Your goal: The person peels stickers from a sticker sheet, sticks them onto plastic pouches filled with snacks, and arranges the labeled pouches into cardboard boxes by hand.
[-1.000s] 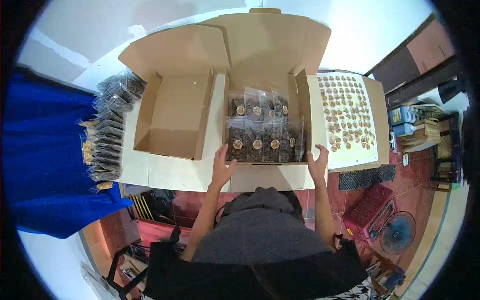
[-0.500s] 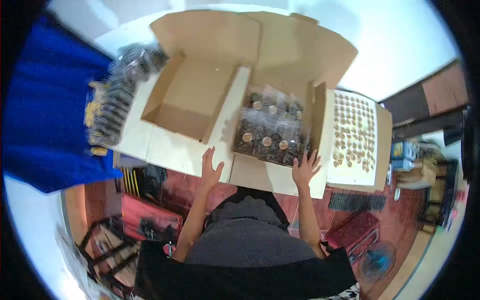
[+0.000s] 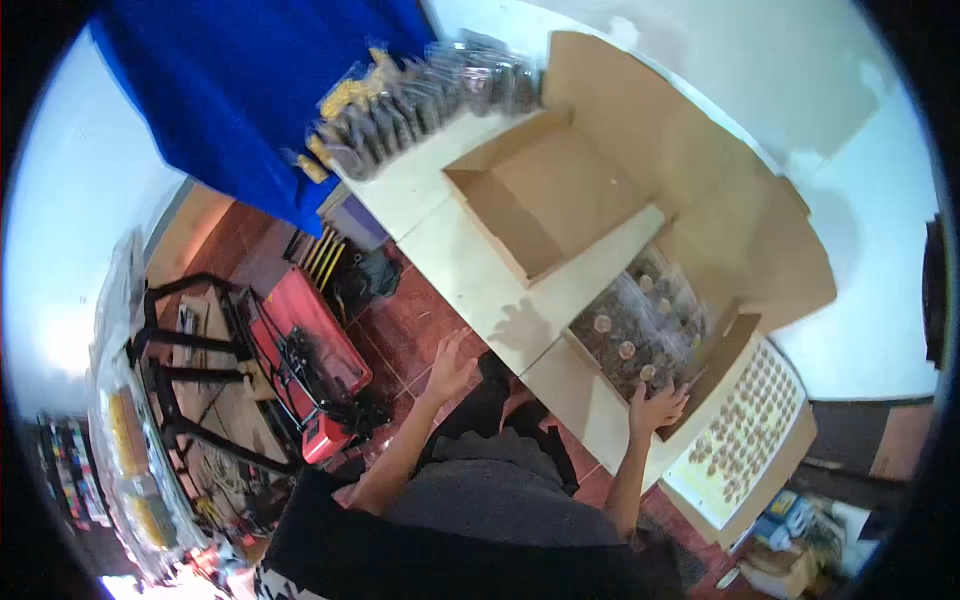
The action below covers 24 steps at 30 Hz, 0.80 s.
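My left hand (image 3: pixel 452 368) is held with its fingers apart and nothing in it, off the front edge of the white table (image 3: pixel 455 270). My right hand (image 3: pixel 658 408) is at the near corner of an open cardboard box (image 3: pixel 735 345), fingers stretched out; I cannot tell whether it touches the rim. Inside that box lie clear plastic packets (image 3: pixel 650 315) of dark contents with round gold-coloured stickers. To the left stands a second open cardboard box (image 3: pixel 560 195) with a bare bottom.
A row of filled plastic packets (image 3: pixel 400 115) stands at the table's far left, before a blue cloth (image 3: pixel 260 80). On the right lies a white sheet of round stickers (image 3: pixel 715 480) on cardboard. A red case (image 3: pixel 310 325) and a black frame (image 3: pixel 200 375) are on the left.
The view has swung left and tilted, so the table now runs diagonally. My left hand has moved away from the table edge. My right hand stays near the filled box's corner.
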Available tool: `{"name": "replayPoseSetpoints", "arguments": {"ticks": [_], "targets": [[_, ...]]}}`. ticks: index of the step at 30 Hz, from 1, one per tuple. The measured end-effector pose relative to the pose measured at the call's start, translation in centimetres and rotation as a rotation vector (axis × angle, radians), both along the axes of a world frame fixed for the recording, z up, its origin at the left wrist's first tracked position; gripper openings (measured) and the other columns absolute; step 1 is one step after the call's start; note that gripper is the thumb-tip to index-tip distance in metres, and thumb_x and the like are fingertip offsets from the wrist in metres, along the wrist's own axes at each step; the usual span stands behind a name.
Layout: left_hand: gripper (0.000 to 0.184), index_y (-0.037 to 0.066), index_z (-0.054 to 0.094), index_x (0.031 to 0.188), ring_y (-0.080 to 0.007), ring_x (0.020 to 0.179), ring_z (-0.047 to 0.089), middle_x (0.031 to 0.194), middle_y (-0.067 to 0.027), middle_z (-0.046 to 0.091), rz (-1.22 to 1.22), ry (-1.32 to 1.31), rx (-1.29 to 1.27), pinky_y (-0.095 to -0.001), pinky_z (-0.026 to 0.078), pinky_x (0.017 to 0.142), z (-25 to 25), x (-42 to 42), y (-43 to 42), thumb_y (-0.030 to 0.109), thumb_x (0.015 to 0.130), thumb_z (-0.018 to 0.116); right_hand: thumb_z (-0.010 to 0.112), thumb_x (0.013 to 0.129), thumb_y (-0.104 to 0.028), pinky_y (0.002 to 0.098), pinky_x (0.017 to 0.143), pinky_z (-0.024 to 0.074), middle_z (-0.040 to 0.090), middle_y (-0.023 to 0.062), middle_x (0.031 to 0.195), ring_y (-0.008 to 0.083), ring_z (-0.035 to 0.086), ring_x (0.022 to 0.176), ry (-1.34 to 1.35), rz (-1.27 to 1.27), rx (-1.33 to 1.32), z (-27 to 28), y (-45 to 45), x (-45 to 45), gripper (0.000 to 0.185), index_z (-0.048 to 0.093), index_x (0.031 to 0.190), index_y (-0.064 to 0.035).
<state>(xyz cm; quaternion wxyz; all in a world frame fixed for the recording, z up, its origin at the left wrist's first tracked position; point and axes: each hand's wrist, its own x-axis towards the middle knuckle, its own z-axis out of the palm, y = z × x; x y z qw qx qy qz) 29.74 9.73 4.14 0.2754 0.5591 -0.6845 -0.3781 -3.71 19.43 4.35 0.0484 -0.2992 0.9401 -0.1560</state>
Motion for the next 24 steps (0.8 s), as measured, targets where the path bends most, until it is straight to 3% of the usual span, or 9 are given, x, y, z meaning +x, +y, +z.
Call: {"name": "replayPoseSetpoints", "arguments": {"ticks": [7,9,10,13,14,16,20,21,24], "targets": [[0.05,0.003,0.036,0.117,-0.0312,0.109,0.035,0.117,-0.0187,0.032,0.084,0.132,-0.038,-0.0348,0.03,0.091,-0.1,2.7,-4.1,0.009,0.071,0.055,0.057,0.066,-0.026,0.0465,0.093,0.0156,0.025,0.0227,0.124,0.0374,0.02,0.115,-0.047,0.426,-0.255,1.8,-10.1,5.6,0.055,0.039,0.111,-0.0011],[0.049,0.004,0.037,0.117,-0.03,0.107,0.037,0.117,-0.0185,0.033,0.027,0.023,-0.166,-0.0334,0.032,0.09,-1.0,4.3,-6.6,0.009,0.071,0.056,0.059,0.064,-0.023,0.0451,0.093,0.0179,0.028,0.0242,0.121,0.0375,0.024,0.113,-0.077,0.593,-0.318,2.1,-13.5,8.1,0.056,0.038,0.11,-0.0005],[0.049,0.004,0.037,0.117,-0.03,0.107,0.037,0.117,-0.0185,0.033,0.028,0.032,-0.171,-0.0334,0.032,0.09,-1.0,5.0,-8.1,0.009,0.071,0.056,0.059,0.064,-0.023,0.0451,0.093,0.0179,0.028,0.0242,0.121,0.0375,0.024,0.113,-0.067,0.595,-0.32,2.3,-14.9,9.3,0.056,0.038,0.11,-0.0005],[0.05,0.007,0.037,0.117,-0.0309,0.109,0.035,0.118,-0.0184,0.032,0.147,0.13,0.136,-0.0347,0.032,0.091,-1.4,7.0,-14.6,0.014,0.071,0.057,0.059,0.063,-0.021,0.0453,0.092,0.018,0.029,0.0247,0.119,0.0375,0.025,0.112,-0.138,0.664,-0.341,2.4,-20.4,12.9,0.057,0.036,0.11,0.0008],[0.05,0.007,0.037,0.117,-0.0309,0.109,0.035,0.118,-0.0184,0.032,0.136,0.136,0.124,-0.0347,0.032,0.091,-1.8,7.7,-16.8,0.014,0.071,0.057,0.06,0.063,-0.02,0.0455,0.092,0.0179,0.029,0.0248,0.118,0.0372,0.025,0.112,-0.184,0.674,-0.358,2.1,-22.1,14.0,0.057,0.037,0.11,0.0012],[0.051,0.01,0.037,0.117,-0.0319,0.11,0.035,0.119,-0.0182,0.032,0.066,-0.166,0.002,-0.0365,0.032,0.091,-2.9,9.3,-22.4,0.016,0.071,0.057,0.06,0.062,-0.02,0.0456,0.092,0.0177,0.029,0.0249,0.118,0.0369,0.025,0.111,-0.218,0.671,-0.394,1.8,-26.5,16.3,0.057,0.037,0.11,0.0015],[0.048,0.01,0.039,0.115,-0.0328,0.109,0.035,0.117,-0.0185,0.034,0.029,-0.061,-0.03,-0.0371,0.032,0.09,-3.8,10.0,-31.5,0.015,0.071,0.056,0.059,0.064,-0.019,0.0429,0.091,0.0222,0.03,0.0254,0.117,0.0367,0.028,0.11,-0.31,0.678,-0.326,0.7,-33.7,19.1,0.055,0.037,0.109,0.0022],[0.044,0.008,0.04,0.113,-0.0319,0.109,0.036,0.116,-0.0173,0.036,-0.027,-0.004,-0.135,-0.0364,0.032,0.09,-3.7,10.0,-33.3,0.015,0.072,0.054,0.059,0.064,-0.019,0.0417,0.09,0.0243,0.032,0.0253,0.115,0.037,0.03,0.108,-0.335,0.701,-0.329,0.4,-35.3,19.8,0.054,0.037,0.108,0.0023],[0.043,0.007,0.04,0.113,-0.0309,0.109,0.036,0.116,-0.0165,0.037,-0.08,0.066,-0.107,-0.0357,0.032,0.09,-1.3,9.0,-36.8,0.015,0.073,0.053,0.058,0.064,-0.017,0.041,0.089,0.0267,0.034,0.0251,0.113,0.0385,0.031,0.106,-0.335,0.697,-0.288,3.8,-40.3,21.8,0.05,0.038,0.106,0.0035]]}}
